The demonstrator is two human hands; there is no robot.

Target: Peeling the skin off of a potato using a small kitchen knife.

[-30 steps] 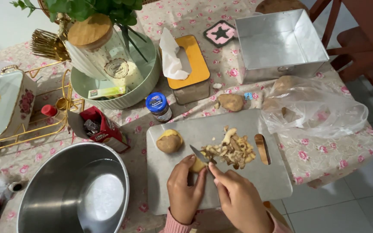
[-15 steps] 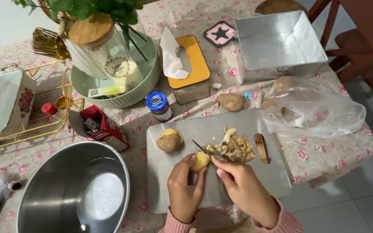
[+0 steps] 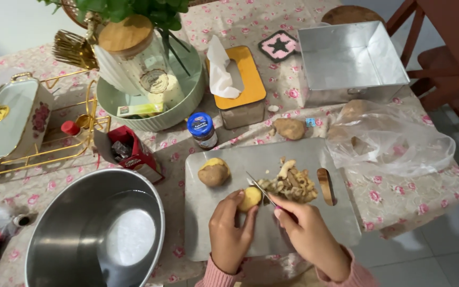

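The knife has dropped lower beside the peeled potato since a moment ago; the left hand grips the potato over the grey cutting board, the right hand clasps the knife, peels just right.

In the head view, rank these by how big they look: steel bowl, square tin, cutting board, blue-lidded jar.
1. Steel bowl, though it sits close to the camera.
2. Cutting board, near the bowl in size, so their order is unsure.
3. Square tin, farther off.
4. Blue-lidded jar, clearly smallest.
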